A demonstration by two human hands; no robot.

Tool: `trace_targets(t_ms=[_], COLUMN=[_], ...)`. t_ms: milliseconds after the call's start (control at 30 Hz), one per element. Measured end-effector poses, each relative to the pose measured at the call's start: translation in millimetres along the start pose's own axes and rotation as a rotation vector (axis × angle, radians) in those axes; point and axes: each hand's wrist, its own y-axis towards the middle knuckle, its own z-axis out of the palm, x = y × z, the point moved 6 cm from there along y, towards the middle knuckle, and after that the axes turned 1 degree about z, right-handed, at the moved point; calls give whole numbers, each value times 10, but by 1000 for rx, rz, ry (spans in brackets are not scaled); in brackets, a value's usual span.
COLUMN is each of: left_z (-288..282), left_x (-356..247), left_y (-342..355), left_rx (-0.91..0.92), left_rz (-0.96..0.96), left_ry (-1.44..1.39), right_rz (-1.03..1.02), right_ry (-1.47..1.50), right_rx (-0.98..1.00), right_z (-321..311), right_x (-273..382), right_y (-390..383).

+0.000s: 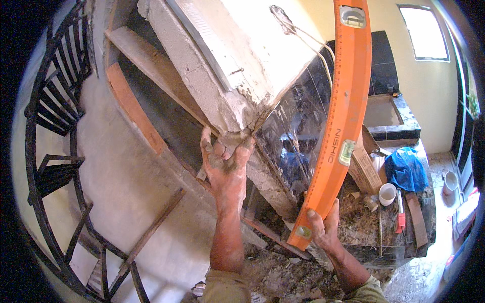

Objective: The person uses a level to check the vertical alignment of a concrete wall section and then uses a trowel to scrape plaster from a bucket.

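Note:
My right hand (327, 228) grips the lower end of a long orange spirit level (339, 116), thumb on its face. The level stands tilted and reaches up to the top of the view; its clear bubble vials show. My left hand (226, 164) reaches up to the rough grey cement corner (237, 137) at the foot of a pale wall, its bent fingers and thumb around the edge. Dust or mortar coats the fingers. Above the hand, a nail (236, 71) sticks out beside a straight grey strip (194, 38) along the wall's edge.
On the right, a dark counter bears a blue cloth (405, 168), a white cup (387, 194), a red-handled tool (400, 222) and a wooden block (365, 169). Glossy black tiles (298, 123) line the wall. A black metal railing (55, 101) stands left; rubble (283, 275) lies below.

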Motion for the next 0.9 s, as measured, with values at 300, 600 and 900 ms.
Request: trace_targets(t_ms=[300,600,900], left_z=[-36,-84,-74], left_x=[123,197,261], left_y=[-40,-74,-58], left_rx=[98,70,143], left_rz=[-14,14,-2], left_ry=[15,31,-171], right_rz=[-16,11,-6], right_ry=[-66,-52,-24], right_rx=[-21,-25,-50], right_z=[-2,62,74], right_x=[-51,85,-36], right_y=[33,10,28])
